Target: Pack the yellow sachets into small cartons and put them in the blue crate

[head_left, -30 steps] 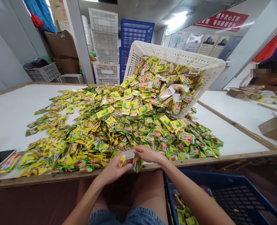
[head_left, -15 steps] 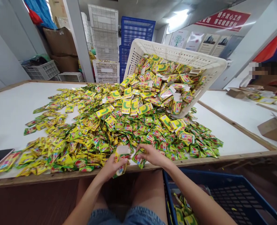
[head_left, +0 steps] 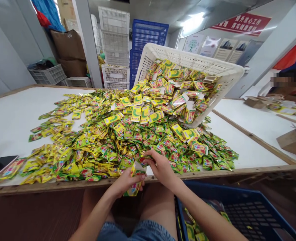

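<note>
My left hand point(head_left: 124, 182) is closed around a small yellow-green carton point(head_left: 133, 191), held upright over the table's front edge with its white top flap raised. Just above and to the right of it, my right hand point(head_left: 160, 167) pinches a small green sachet point(head_left: 142, 160) close to the carton's open top. Its fingertips partly cover the sachet. Beyond both hands spreads a large heap of green and yellow sachets point(head_left: 95, 147). Many yellow cartons point(head_left: 136, 113) spill over the heap from a tipped white plastic basket point(head_left: 191, 55).
Below the table's right front, a blue crate point(head_left: 248, 204) holds several yellow packs. A phone point(head_left: 2, 167) lies at the left edge of the white table point(head_left: 7, 117). White crates point(head_left: 115, 43) and blue crates point(head_left: 150, 35) are stacked behind. Another person point(head_left: 285, 83) is at the far right.
My left hand has moved slightly right and down with the carton. My right hand has lifted the sachet up and left, nearer the carton's top. The view has shifted a little.
</note>
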A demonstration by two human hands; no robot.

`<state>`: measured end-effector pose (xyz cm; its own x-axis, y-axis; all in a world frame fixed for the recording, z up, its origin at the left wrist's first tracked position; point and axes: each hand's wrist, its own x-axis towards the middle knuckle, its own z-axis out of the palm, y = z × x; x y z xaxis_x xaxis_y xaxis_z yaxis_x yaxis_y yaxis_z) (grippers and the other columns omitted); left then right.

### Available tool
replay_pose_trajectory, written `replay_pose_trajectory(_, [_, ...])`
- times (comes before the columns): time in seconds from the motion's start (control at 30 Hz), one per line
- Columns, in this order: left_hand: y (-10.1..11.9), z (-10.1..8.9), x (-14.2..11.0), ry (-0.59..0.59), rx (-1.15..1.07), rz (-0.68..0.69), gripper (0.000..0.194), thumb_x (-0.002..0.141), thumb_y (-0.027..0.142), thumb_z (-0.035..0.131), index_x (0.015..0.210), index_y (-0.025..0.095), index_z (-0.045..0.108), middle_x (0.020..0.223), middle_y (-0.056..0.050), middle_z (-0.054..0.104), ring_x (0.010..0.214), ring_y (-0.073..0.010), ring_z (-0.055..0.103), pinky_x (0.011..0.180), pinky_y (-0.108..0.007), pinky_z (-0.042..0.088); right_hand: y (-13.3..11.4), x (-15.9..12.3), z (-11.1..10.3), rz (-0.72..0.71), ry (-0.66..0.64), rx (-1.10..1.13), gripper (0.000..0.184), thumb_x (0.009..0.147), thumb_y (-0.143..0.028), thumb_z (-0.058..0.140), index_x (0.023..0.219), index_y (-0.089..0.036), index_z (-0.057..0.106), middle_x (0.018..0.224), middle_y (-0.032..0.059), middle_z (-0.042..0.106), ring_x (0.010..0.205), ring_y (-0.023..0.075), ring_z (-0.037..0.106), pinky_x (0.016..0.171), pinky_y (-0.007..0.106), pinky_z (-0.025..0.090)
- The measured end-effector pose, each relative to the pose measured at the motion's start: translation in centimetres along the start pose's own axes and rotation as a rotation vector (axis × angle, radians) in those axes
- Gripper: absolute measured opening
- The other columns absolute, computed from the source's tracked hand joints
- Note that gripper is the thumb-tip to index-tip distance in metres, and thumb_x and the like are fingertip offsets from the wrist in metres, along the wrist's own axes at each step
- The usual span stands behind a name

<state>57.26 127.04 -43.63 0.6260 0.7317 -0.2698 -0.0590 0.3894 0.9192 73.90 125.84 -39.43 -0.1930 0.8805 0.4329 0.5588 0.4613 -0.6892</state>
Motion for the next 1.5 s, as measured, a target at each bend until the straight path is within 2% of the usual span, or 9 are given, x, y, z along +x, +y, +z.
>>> replay_pose_trajectory(0.13, [0.2, 0.2, 0.0, 0.041, 0.005, 0.008, 0.033, 0.063, 0.038, 0.071, 0.078, 0.014, 0.055, 0.061, 0.000, 0.059, 0.049, -0.0117, 0.056, 0.051, -0.024, 0.044, -0.6, -0.3, -0.4, -0.033, -0.097, -0.034, 0.015, 0.086, -0.020, 0.045, 0.098, -0.023, 0.055, 0.090, 0.0046, 0.063, 0.083, 0.0177, 0.058, 0.073, 0.027, 0.042])
replay_pose_trajectory(0.33, [-0.8, 0.6, 0.2, 0.037, 0.142, 0.073, 0.030, 0.066, 0.037, 0.069, 0.078, 0.014, 0.056, 0.060, 0.000, 0.058, 0.049, -0.0116, 0.054, 0.050, -0.024, 0.043, -0.7, -0.2, -1.1, 0.091, -0.286, -0.146, 0.018, 0.081, -0.010, 0.046, 0.092, -0.022, 0.054, 0.076, 0.0021, 0.063, 0.069, 0.0163, 0.057, 0.060, 0.023, 0.037])
replay_pose_trajectory(0.5, [-1.1, 0.8, 0.5, -0.060, 0.132, 0.048, 0.031, 0.063, 0.034, 0.071, 0.081, 0.015, 0.054, 0.062, 0.002, 0.057, 0.049, -0.0101, 0.052, 0.049, -0.023, 0.043, -1.5, -0.4, -1.1, -0.008, -0.443, -0.201, 0.021, 0.075, -0.007, 0.049, 0.090, -0.021, 0.053, 0.083, 0.0039, 0.061, 0.078, 0.0180, 0.056, 0.067, 0.025, 0.039])
replay_pose_trajectory(0.73, [0.2, 0.5, 0.8, -0.222, 0.015, -0.043, 0.038, 0.058, 0.037, 0.075, 0.080, 0.013, 0.054, 0.059, 0.002, 0.059, 0.049, -0.0117, 0.056, 0.050, -0.025, 0.045, -2.4, 0.5, -2.7, 0.010, -0.362, 0.025, 0.033, 0.075, -0.005, 0.048, 0.104, -0.022, 0.044, 0.102, 0.0036, 0.055, 0.092, 0.0159, 0.052, 0.079, 0.027, 0.041])
replay_pose_trajectory(0.87, [0.2, 0.5, 1.1, -0.211, -0.010, -0.023, 0.035, 0.061, 0.033, 0.073, 0.081, 0.013, 0.053, 0.060, 0.001, 0.061, 0.048, -0.0121, 0.057, 0.049, -0.024, 0.045, -1.4, 0.5, -1.9, 0.049, -0.235, 0.042, 0.033, 0.074, -0.003, 0.046, 0.101, -0.022, 0.045, 0.092, 0.0014, 0.055, 0.078, 0.0137, 0.053, 0.068, 0.024, 0.043])
replay_pose_trajectory(1.07, [-0.1, 0.2, 1.3, -0.291, -0.049, -0.037, 0.026, 0.066, 0.031, 0.069, 0.077, 0.012, 0.057, 0.058, -0.002, 0.062, 0.048, -0.0126, 0.058, 0.048, -0.023, 0.045, -0.4, 0.0, -0.4, -0.039, -0.169, 0.023, 0.035, 0.077, -0.004, 0.044, 0.107, -0.023, 0.047, 0.101, 0.0033, 0.056, 0.093, 0.0159, 0.054, 0.080, 0.028, 0.043])
replay_pose_trajectory(1.23, [-0.3, 0.1, 1.6, -0.197, -0.083, 0.013, 0.026, 0.066, 0.032, 0.069, 0.078, 0.013, 0.056, 0.060, -0.001, 0.063, 0.048, -0.0121, 0.059, 0.049, -0.023, 0.046, -0.5, -0.2, -0.3, -0.028, -0.190, -0.031, 0.036, 0.080, -0.008, 0.044, 0.113, -0.022, 0.043, 0.109, 0.0056, 0.056, 0.098, 0.0169, 0.054, 0.081, 0.029, 0.043])
replay_pose_trajectory(1.4, [-1.0, 0.8, 2.6, -0.177, 0.045, 0.070, 0.027, 0.065, 0.032, 0.070, 0.077, 0.011, 0.060, 0.060, -0.002, 0.063, 0.050, -0.0128, 0.058, 0.051, -0.024, 0.045, 0.1, -0.5, -0.2, 0.033, -0.277, -0.269, 0.028, 0.073, -0.001, 0.045, 0.093, -0.019, 0.051, 0.078, 0.0027, 0.061, 0.072, 0.0165, 0.058, 0.062, 0.025, 0.042])
replay_pose_trajectory(1.5, [-1.2, 1.3, 3.5, -0.041, 0.125, 0.132, 0.023, 0.064, 0.031, 0.070, 0.071, 0.012, 0.060, 0.059, -0.001, 0.062, 0.053, -0.0130, 0.057, 0.056, -0.025, 0.046, 0.2, -0.2, -0.1, 0.024, -0.288, -0.319, 0.028, 0.068, 0.001, 0.047, 0.087, -0.018, 0.052, 0.072, 0.0024, 0.059, 0.069, 0.0171, 0.058, 0.060, 0.025, 0.042])
